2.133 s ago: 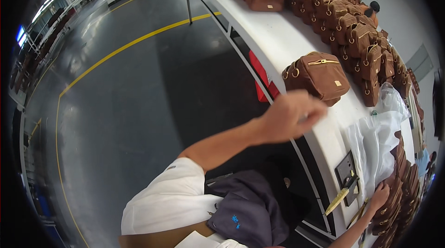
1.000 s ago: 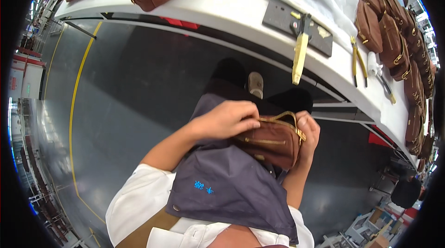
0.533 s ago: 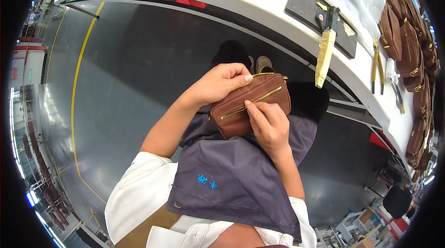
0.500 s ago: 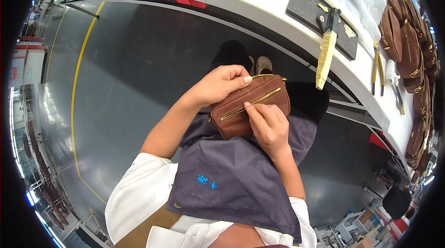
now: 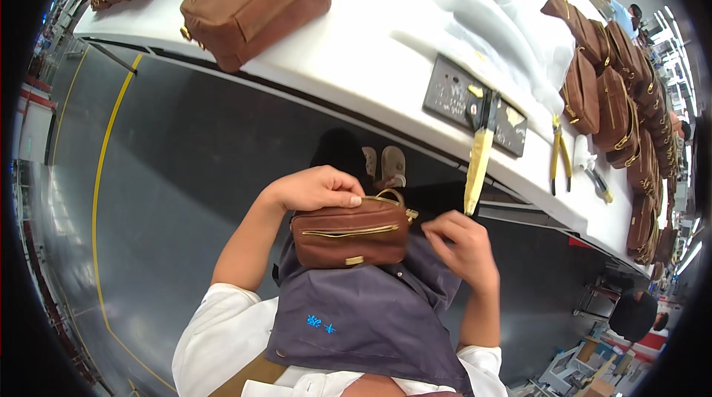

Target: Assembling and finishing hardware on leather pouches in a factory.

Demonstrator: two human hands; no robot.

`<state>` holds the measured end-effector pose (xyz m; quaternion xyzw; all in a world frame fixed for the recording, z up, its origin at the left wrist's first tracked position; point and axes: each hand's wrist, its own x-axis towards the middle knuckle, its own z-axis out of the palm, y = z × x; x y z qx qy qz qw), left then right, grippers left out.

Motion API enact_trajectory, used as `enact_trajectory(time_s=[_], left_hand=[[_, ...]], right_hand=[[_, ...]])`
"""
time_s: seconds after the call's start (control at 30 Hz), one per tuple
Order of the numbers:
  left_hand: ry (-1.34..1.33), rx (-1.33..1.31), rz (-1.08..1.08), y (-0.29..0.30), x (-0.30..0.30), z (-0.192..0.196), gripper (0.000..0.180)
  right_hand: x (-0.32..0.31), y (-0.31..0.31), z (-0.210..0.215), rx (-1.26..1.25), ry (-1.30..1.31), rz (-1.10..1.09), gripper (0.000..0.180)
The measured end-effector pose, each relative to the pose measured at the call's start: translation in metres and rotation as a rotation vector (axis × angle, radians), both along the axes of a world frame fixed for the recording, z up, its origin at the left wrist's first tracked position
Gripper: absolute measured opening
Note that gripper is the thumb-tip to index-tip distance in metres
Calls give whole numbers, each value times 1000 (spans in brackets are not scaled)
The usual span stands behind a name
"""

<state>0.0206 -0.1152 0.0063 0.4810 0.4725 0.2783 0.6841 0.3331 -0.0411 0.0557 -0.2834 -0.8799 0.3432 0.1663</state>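
Observation:
A small brown bag point(image 5: 352, 240) rests on my lap over the dark apron point(image 5: 356, 315). Its front has a long gold zipper and a small gold tag near the lower edge. My left hand point(image 5: 319, 189) grips the bag's top edge by the upper zipper, thumb on the near side. At the bag's right end hangs gold hardware point(image 5: 411, 214). Just right of that hardware, my right hand point(image 5: 463, 245) is raised with its fingers curled in and the fingertips close together. Whatever lies between those fingertips, if anything, is too small to make out.
Ahead runs a white table point(image 5: 356, 33) carrying a larger brown bag point(image 5: 259, 4) and clear plastic sheeting point(image 5: 512, 18). A tool with a yellow-wrapped handle point(image 5: 478, 167) lies across a dark plate point(image 5: 452, 93), overhanging the edge. Yellow-handled pliers point(image 5: 560, 156) and many brown bags point(image 5: 612, 104) sit rightward.
My right hand has left the front zipper and moved right, beyond the bag's end. The bag is turned more level and sits lower in view. More of the tabletop shows.

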Motion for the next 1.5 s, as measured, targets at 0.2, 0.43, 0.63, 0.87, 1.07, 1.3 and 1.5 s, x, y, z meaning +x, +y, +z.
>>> enact_trajectory(time_s=[0.2,0.43,0.63,0.87,1.07,1.3,1.5], left_hand=[[998,309,97,9,29,-50,27],[1204,653,116,3,78,-108,23],[1141,599,202,5,81,-87,20],[1168,416,43,8,86,-77,34],[1109,335,2,-1,84,-69,32],[1055,356,37,-3,79,-76,28],[1054,500,39,3,72,-90,28]], right_hand=[[14,75,87,-236,257,-293,9],[-77,201,80,258,40,-302,14],[-94,222,67,286,-143,-225,18],[-85,224,69,102,-143,-257,20],[-35,169,83,-147,288,-337,14],[-7,123,32,-130,417,-476,12],[-9,117,34,232,314,-419,14]])
